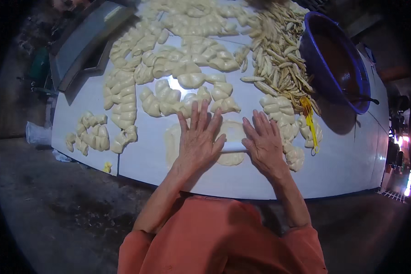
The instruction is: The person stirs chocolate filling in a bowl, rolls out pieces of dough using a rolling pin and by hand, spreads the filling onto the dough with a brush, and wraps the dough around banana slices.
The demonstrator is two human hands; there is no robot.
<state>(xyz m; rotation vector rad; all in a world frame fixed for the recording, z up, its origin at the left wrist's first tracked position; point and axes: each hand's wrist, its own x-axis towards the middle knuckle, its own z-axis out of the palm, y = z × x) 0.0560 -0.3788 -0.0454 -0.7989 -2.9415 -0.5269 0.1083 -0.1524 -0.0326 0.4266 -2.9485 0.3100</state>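
My left hand [198, 137] and my right hand [266, 144] lie palm down with fingers stretched out and spread. Between them a slim white rod like a rolling pin [234, 146] shows; both palms rest on it, hiding its ends. Under and around it is pale dough [233, 132], pressed into a flat, thin sheet. Just beyond my left fingertips lie plump lumps of dough [164, 98] in joined clusters. More dough lumps [278, 109] sit right beside my right hand.
Long tan finger-shaped pieces [281, 52] are heaped at the far right. Beside them stands a purple basin [309, 39] with brownish contents and a dark handle over its rim. A yellow plastic utensil [309, 123] lies nearby. A framed panel [86, 39] occupies the far left of the white table [347, 169].
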